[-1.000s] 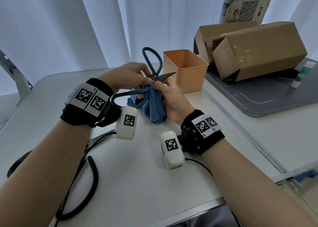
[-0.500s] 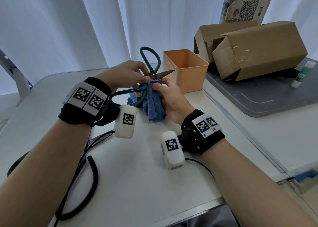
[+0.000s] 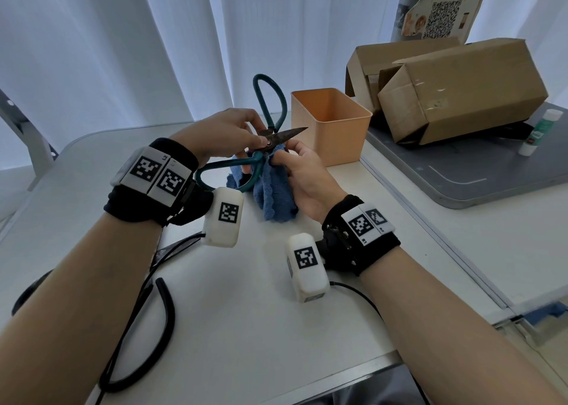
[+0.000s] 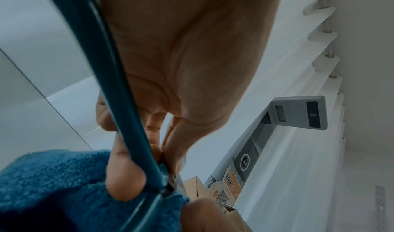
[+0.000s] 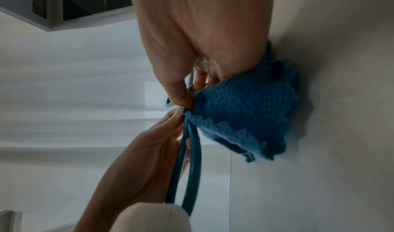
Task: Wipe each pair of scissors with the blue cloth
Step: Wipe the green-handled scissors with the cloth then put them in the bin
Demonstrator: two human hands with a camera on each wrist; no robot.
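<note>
The teal-handled scissors (image 3: 264, 146) are up off the white table (image 3: 246, 312), held between both hands just in front of the orange bin (image 3: 330, 128). The left hand (image 3: 221, 134) has its thumb and fingertips pinched on the metal right at the pivot screw, while the right hand (image 3: 302, 177) has its fingers curled around the blue cloth (image 3: 273, 195), bunching it against the scissors just below the pivot, where blade meets handle. From here it looks like the wipe on this pair is partway through: the dark blade tip pokes out bare past the right fingers toward the bin, so the outer end of the blade probably has yet to be covered. A second pair, the black-handled scissors (image 3: 138, 297), lies flat on the table under the left forearm, well away from either set of fingers, and I'd guess it is waiting its turn, though I can't tell whether it has been wiped. Room is tight ahead of the fingers, since the blade tip sits close to the bin's near wall, and a long stroke outward could knock it. There is more open tabletop back toward the person and to the left of the left fingers. The table's right edge runs just beyond the right wrist.
</note>
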